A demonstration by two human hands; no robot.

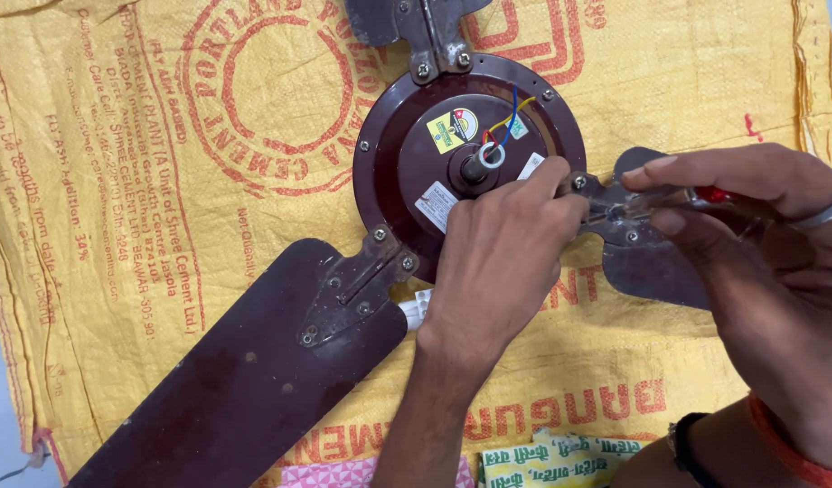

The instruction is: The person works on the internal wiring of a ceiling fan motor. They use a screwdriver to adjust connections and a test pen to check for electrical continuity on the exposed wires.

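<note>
Ceiling fan motor [452,154], a dark maroon round housing, lies face up at the upper middle of the frame on a yellow woven sack [117,181] spread flat. Coloured wires [506,122] rise from its centre shaft.

One long blade [244,380] reaches toward the lower left, its bracket [357,289] fixed to the housing with screws in place. A second bracket [434,36] at the top edge is likewise screwed on, though its blade runs out of view. The third blade [651,262], at the right, is the one in hand.

Left hand [502,262] rests over the housing rim, fingertips pinching at a screw [578,183] on the right bracket; its grip is closed lightly there. Right hand [759,226] is wrapped shut around a screwdriver [655,203] with a clear and red handle, the tip pointed at that same bracket.

Judging by this, two blade mounts look settled and the right one is under work; whether its screws are going in or out cannot be told.

No open container shows. Small printed packets [551,461] lie at the bottom edge, contents unseen.
</note>
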